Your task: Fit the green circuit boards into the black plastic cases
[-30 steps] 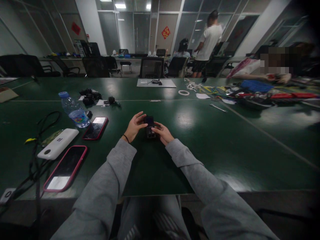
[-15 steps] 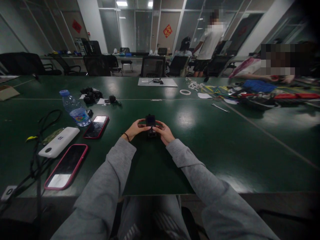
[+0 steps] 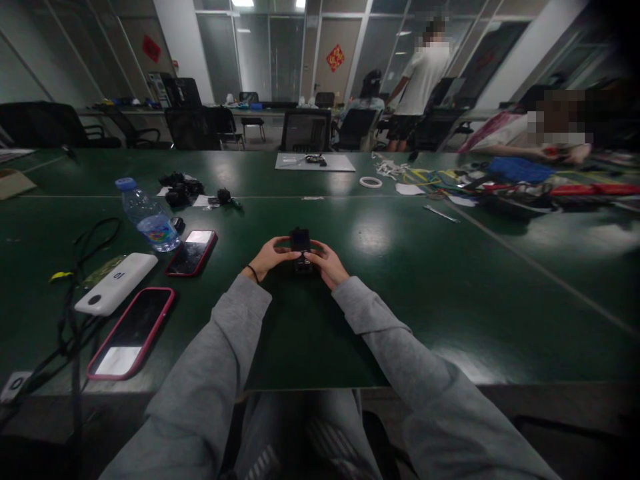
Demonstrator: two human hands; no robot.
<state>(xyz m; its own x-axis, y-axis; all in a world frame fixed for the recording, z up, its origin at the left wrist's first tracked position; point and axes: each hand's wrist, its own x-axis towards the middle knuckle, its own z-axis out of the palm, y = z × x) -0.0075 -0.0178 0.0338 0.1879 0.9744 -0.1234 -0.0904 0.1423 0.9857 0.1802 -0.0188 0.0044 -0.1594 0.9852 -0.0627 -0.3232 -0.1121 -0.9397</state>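
Observation:
A small black device with a dark screen (image 3: 301,239) stands in front of me at the middle of the green table (image 3: 310,333). My left hand (image 3: 271,258) grips its left side, the thumb laid across the front below the screen. From the right, my right hand (image 3: 327,263) grips it in the same way, and the two thumb tips nearly meet. The fingers behind the device are partly hidden. I cannot tell what kind of device it is, nor whether its base rests on the table.
To the left are a water bottle (image 3: 147,217), two phones (image 3: 191,253), (image 3: 133,333), a white power bank (image 3: 117,283) and black cables (image 3: 75,333). Black parts (image 3: 183,190) lie farther back. At right are a wrench (image 3: 441,213), a white ring (image 3: 371,182) and a cable pile (image 3: 520,173) near another person.
The view has shifted very slightly. Both hands keep the same hold on the black device.

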